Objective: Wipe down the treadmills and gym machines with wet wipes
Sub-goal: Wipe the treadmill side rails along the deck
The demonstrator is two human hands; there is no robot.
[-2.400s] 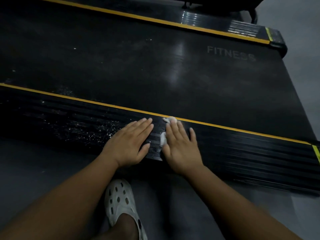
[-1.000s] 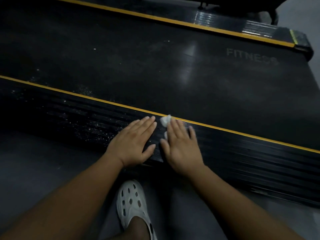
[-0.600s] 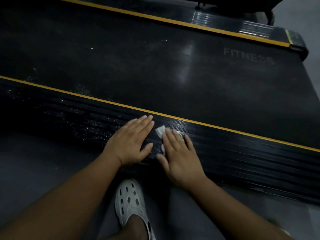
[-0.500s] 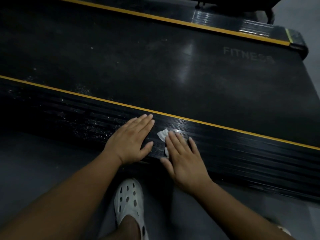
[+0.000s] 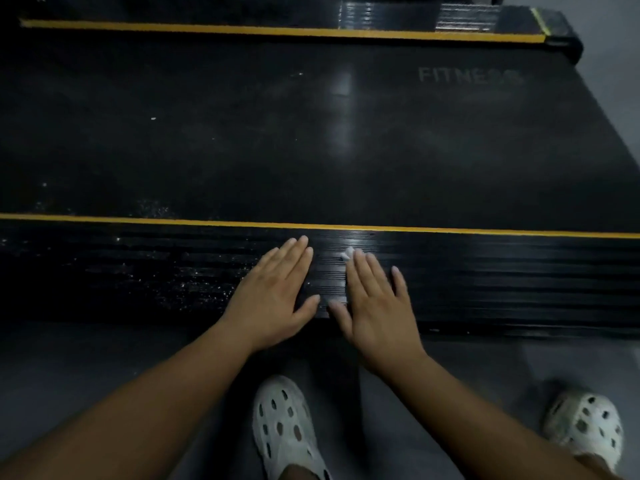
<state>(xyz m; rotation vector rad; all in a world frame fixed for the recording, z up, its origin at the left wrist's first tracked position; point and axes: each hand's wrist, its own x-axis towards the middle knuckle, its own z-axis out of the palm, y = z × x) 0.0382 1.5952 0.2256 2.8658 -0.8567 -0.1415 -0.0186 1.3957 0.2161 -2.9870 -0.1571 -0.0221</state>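
A black treadmill lies in front of me, its wide belt (image 5: 311, 133) marked FITNESS. Its near ribbed side rail (image 5: 485, 278) runs below a yellow stripe. My right hand (image 5: 375, 303) presses flat on this rail over a small white wet wipe (image 5: 347, 253); only a corner of the wipe shows past my fingertips. My left hand (image 5: 273, 292) rests flat on the rail just to the left, fingers straight, holding nothing. White specks of dust (image 5: 180, 285) cover the rail left of my hands.
The far side rail (image 5: 277, 29) with its own yellow stripe runs along the top. Grey floor (image 5: 86, 368) lies below the near rail. My two white clogs, left (image 5: 287, 427) and right (image 5: 585, 420), stand on it close to the treadmill.
My right hand slid a little to the right along the rail with the wipe, opening a gap from the left hand. The view tilted down and my right clog came into sight.
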